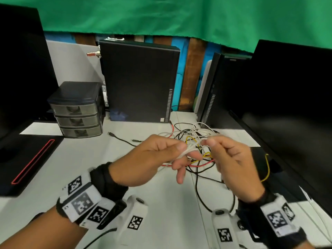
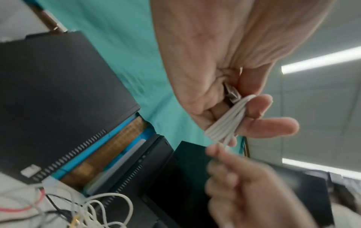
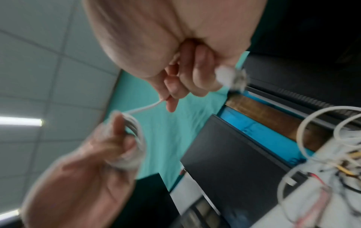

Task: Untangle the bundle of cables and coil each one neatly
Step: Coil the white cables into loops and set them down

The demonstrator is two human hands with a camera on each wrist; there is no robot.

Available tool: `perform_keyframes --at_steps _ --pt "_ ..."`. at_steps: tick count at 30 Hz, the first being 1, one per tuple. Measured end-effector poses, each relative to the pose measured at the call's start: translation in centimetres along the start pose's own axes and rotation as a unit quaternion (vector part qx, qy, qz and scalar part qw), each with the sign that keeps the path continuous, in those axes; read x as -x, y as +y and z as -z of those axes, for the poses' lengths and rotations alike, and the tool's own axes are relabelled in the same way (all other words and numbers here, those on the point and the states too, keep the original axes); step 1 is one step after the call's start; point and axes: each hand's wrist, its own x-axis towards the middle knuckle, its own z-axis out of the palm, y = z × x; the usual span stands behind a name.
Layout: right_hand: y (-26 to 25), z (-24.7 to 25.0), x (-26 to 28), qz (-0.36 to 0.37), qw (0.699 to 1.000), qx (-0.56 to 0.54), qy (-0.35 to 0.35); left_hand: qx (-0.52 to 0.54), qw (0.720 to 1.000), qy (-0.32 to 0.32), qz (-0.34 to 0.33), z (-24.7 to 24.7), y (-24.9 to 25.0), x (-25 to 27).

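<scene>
A white cable coil is gripped by the left hand; its free end is pinched by the right hand at 3 o'clock

Both hands are raised side by side in front of the body, above the table, each wrist wrapped in a black band carrying white marker blocks. The left hand has its thumb and forefinger curled, pinching several loops of a white cable wound round its fingers, while the lower fingers stick out more loosely. The right hand, just beside it with knuckles up and fingers curled, pinches the free run of the same cable between thumb and forefinger, the plug end poking out of its fist in the right wrist view.
</scene>
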Motion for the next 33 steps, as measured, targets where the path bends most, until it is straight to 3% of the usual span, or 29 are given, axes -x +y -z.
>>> perform_keyframes --at_steps 3,5,7,10,11,13,16,19,22,24,27,30,33 --pt "2.4 -2.8 1.4 -0.025 0.997 0.004 -0.074 0.097 0.995 0.026 -0.019 0.3 0.4 0.1" --pt "2.6 -4.3 2.0 -0.018 0.996 0.023 -0.083 0.130 0.991 0.017 -0.013 0.9 0.4 0.3" --pt "2.0 -4.1 1.5 0.008 0.998 0.056 -0.015 0.098 0.995 -0.017 0.009 1.3 0.5 0.5" --pt "0.8 -1.8 0.0 0.050 0.986 0.094 0.130 -0.127 0.989 -0.026 0.077 1.5 0.3 0.4" --pt "0.5 -1.2 -0.2 0.068 0.981 0.105 0.147 -0.167 0.981 -0.020 0.099 1.5 0.1 0.3" --pt "0.8 -0.9 -0.2 0.090 0.976 0.131 0.151 -0.150 0.980 -0.024 0.132 1.2 -0.2 0.2" --pt "2.6 -1.4 -0.2 0.068 0.978 0.155 0.124 -0.006 0.995 -0.005 0.097 1.0 0.4 0.1" --pt "4.2 -2.4 0.8 -0.003 0.986 0.165 -0.009 0.144 0.984 0.099 0.039 1.1 1.4 0.0" --pt "4.7 -4.2 2.6 -0.065 0.977 0.158 -0.129 0.198 0.958 0.205 0.032 1.4 1.3 -0.5" --pt "4.0 -4.8 3.0 -0.088 0.971 0.149 -0.165 0.194 0.952 0.233 0.044 1.5 1.0 -0.7" --pt "1.8 -4.2 2.5 -0.094 0.987 0.040 -0.120 0.161 0.960 0.223 0.059 1.3 0.4 -0.7" --pt "-0.4 -3.4 2.1 -0.005 0.999 0.033 -0.043 0.125 0.971 0.187 0.079 0.3 -0.1 -0.9" --pt "-0.9 -4.2 2.4 0.027 0.997 0.044 -0.062 0.140 0.975 0.131 0.109 -1.2 -1.0 -1.0"
